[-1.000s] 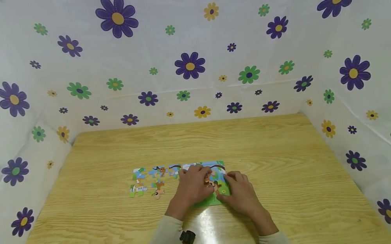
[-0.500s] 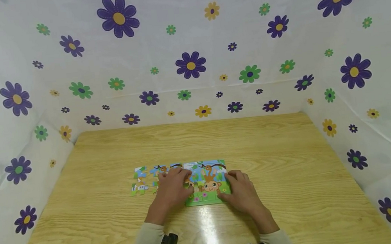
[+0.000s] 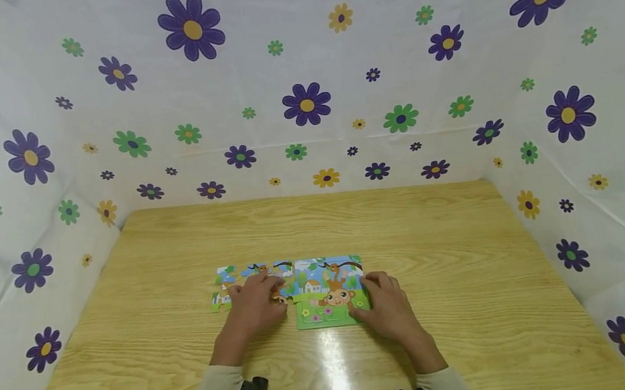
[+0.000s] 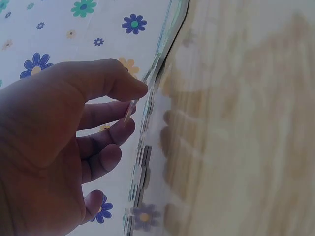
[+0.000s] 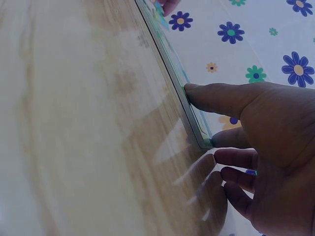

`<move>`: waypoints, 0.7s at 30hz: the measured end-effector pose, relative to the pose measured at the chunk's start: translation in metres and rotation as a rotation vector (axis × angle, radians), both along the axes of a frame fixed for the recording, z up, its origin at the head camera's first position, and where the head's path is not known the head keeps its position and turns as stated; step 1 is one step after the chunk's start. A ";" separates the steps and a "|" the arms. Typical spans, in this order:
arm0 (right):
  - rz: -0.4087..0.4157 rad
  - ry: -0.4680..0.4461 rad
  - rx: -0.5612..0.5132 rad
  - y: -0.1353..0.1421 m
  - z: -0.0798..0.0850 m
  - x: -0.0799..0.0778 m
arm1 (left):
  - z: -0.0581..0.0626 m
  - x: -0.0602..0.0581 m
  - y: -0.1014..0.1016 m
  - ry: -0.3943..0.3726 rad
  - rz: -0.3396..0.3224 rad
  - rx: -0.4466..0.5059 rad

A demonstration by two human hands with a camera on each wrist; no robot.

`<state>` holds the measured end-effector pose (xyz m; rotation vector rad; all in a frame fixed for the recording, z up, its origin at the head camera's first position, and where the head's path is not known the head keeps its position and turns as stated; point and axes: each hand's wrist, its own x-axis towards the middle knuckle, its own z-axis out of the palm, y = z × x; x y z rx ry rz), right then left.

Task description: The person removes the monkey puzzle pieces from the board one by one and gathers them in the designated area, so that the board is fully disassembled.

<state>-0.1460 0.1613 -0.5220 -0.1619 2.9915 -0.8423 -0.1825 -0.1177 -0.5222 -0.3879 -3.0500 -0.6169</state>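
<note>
A square puzzle board [image 3: 324, 313] with a green border lies on the table, showing a monkey, a house and flowers. My right hand [image 3: 382, 301] touches its right side, with the thumb [image 5: 204, 96] and index finger at the edge near a corner. To the left of the board, my left hand [image 3: 252, 307] pinches a thin puzzle piece [image 4: 130, 111] between thumb and fingers. Several loose puzzle pieces [image 3: 226, 274] lie around and beneath this hand, partly hidden by it. In the left wrist view, pieces [image 4: 145, 162] show edge-on below the fingers.
The wooden table [image 3: 448, 257] extends to both sides of the hands and behind the board. A white flowered cloth [image 3: 299, 52] stands as walls at the back, left and right. A black wrist camera [image 3: 254, 387] sits at the left sleeve.
My left hand has moved left from over the board to the loose pieces, uncovering the board's picture. The right hand has stayed at the board's right side.
</note>
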 end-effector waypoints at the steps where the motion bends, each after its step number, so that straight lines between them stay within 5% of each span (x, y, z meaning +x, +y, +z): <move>1: -0.001 0.000 0.000 0.000 0.000 0.000 | 0.000 0.000 -0.002 -0.008 0.009 0.002; 13: 0.004 -0.005 -0.001 -0.002 -0.001 -0.001 | 0.001 0.002 -0.010 -0.038 0.014 -0.014; 21: 0.001 -0.001 0.014 -0.002 0.000 0.001 | 0.001 0.007 0.009 -0.037 -0.130 0.049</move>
